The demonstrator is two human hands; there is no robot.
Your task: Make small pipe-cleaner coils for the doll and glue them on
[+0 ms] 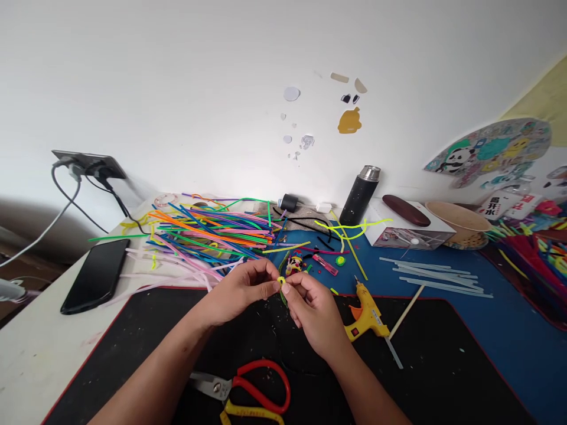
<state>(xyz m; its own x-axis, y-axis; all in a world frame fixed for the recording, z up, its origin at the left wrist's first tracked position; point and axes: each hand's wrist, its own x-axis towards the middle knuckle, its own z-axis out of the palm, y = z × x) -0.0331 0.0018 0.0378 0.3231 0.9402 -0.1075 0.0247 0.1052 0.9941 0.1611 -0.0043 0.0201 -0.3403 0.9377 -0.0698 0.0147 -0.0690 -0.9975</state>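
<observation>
My left hand (254,286) and my right hand (312,307) meet over the black mat, thumbs and fingertips pinched together. Between them is a small yellow pipe cleaner piece (281,280), with a green strand hanging below it. Most of the piece is hidden by my fingers. Just beyond my fingertips sits a small multicoloured figure (296,261). A pink cutter-like item (325,265) and a small green-yellow round piece (340,260) lie to its right. Nearer to me, scissors with red and yellow handles (241,386) rest on the mat.
A pile of coloured pipe cleaners (221,230) spreads at the back left, beside a black phone (96,274). To the right are a yellow glue gun (367,313), clear glue sticks (434,277), a black thermos (359,198) and a tissue box (405,236). Cables hang from the wall socket (91,162).
</observation>
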